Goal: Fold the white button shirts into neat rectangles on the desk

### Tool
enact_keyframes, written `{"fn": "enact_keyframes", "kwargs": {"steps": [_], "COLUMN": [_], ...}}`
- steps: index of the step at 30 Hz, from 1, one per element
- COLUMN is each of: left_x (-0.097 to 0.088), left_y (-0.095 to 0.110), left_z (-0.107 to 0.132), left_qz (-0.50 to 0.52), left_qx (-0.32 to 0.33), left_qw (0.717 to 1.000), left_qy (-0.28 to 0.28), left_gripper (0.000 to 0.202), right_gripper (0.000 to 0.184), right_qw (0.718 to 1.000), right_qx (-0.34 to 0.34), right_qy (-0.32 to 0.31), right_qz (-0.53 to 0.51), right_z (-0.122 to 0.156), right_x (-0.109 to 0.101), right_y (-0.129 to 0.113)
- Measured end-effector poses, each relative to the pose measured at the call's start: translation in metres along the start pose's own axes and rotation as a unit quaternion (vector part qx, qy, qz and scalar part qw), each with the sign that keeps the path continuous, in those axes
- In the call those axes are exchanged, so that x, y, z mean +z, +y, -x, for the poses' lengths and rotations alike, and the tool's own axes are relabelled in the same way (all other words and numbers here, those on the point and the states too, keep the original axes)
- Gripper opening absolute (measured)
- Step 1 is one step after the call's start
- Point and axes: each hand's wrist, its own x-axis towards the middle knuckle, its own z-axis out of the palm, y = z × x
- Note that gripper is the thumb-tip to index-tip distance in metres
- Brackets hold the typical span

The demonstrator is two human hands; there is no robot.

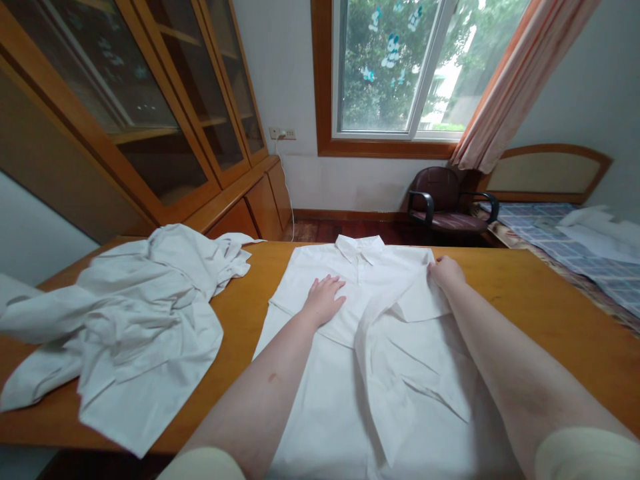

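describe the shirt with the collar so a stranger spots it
Across from the window is a wooden table. On it lies the white shirt, left hand just below its collar, right hand gripping its edge. Unlike the crumpled white cloth to its left, it is spread out, collar showing.

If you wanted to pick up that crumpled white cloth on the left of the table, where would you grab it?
Probably by the pointed corner of the crumpled white cloth, coming from the near side of the table: it spreads fairly flat toward the near edge, while the rest lies bunched in folds.
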Motion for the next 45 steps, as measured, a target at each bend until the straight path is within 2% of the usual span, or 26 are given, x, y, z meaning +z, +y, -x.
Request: {"fn": "enact_keyframes", "kwargs": {"steps": [4,7,11,14,16,23,31,37,42,45], "left_x": [-0.001,-0.001,-0.001,-0.001,-0.001,-0.001,-0.003,-0.004,-0.002,-0.002], "left_y": [0.001,0.002,0.002,0.002,0.002,0.001,0.002,0.004,0.003,0.003], "left_z": [0.000,0.000,-0.001,-0.001,-0.001,0.000,0.001,0.001,0.000,0.000], "left_qz": [-0.001,0.001,0.002,0.002,0.002,0.003,0.003,-0.001,0.001,0.002], "left_qx": [-0.002,-0.003,-0.002,-0.003,-0.004,-0.002,-0.006,-0.004,-0.009,-0.005], "left_qw": [1.000,1.000,1.000,1.000,1.000,1.000,1.000,1.000,1.000,1.000], "left_qy": [0.001,0.000,0.004,0.004,0.001,0.000,-0.003,-0.002,-0.002,-0.003], "left_gripper": [0.048,0.048,0.048,0.048,0.048,0.048,0.048,0.048,0.047,0.047], "right_gripper": [0.045,0.045,0.064,0.079,0.082,0.069,0.069,0.070,0.071,0.072], "right_qw": [0.993,0.988,0.978,0.983,0.987,0.978,0.970,0.992,0.984,0.978], "right_qx": [-0.077,-0.136,-0.202,-0.173,-0.151,-0.175,-0.209,-0.115,-0.155,-0.176], "right_qy": [0.060,0.019,-0.041,-0.036,-0.027,-0.053,-0.079,-0.038,-0.054,-0.055], "right_qz": [0.072,0.070,-0.019,-0.058,-0.039,0.104,0.096,0.035,0.068,0.099], "right_z": [0.022,0.043,0.063,0.063,0.057,0.031,0.023,0.038,0.068,0.077], "right_x": [-0.003,0.000,0.015,0.027,0.032,0.039,0.032,0.023,0.027,0.029], "right_y": [-0.008,-0.015,-0.022,-0.027,-0.031,-0.031,-0.019,-0.007,0.012,0.022]}}
